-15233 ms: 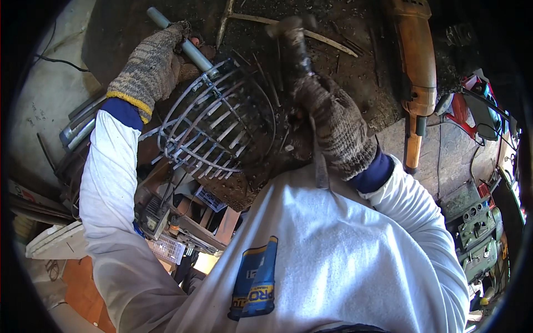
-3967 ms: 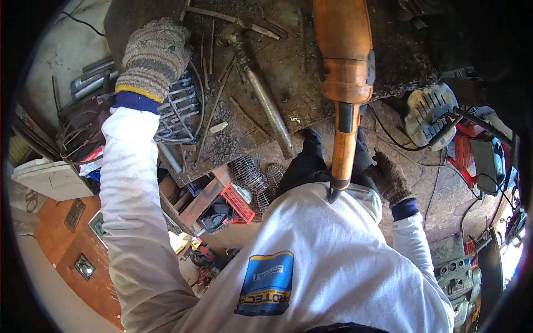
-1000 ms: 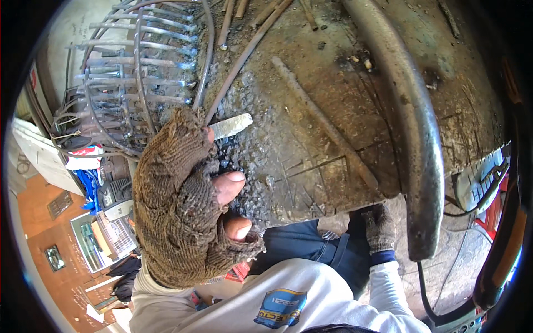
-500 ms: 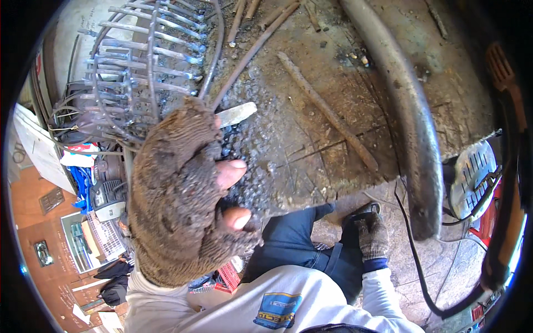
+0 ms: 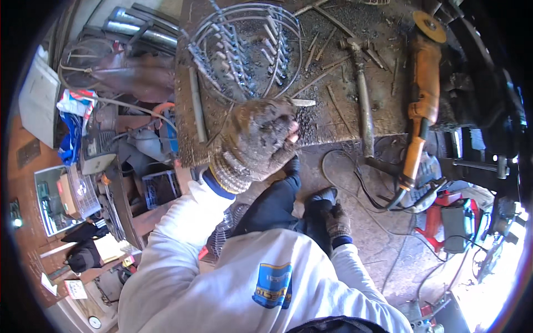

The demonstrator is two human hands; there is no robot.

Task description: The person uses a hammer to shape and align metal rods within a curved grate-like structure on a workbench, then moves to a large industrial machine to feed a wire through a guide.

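My left hand (image 5: 258, 136), in a worn, dirty knit glove with bare fingertips showing through, is closed at the table's near edge. A pale flat stick (image 5: 303, 102) pokes out from its far side, gripped by fingers mostly hidden under the glove. Just beyond stands a round frame of bent metal rods (image 5: 239, 50) with rows of short rods joined to it. My right hand (image 5: 337, 222), also gloved, hangs low beside my leg. Its fingers are too small and shadowed to make out.
On the grimy worktable (image 5: 347, 125) lie a metal-handled hammer (image 5: 363, 94), an orange angle grinder (image 5: 425, 77), loose rods and dark grit. A pipe (image 5: 197, 105) lies at its left. Cables (image 5: 361, 194) trail over the floor, near a red and grey machine (image 5: 452, 222).
The view has drawn back, so the table, the rod frame and the grinder show more fully. My left hand looks smaller and still grips the pale stick. My right hand stays low.
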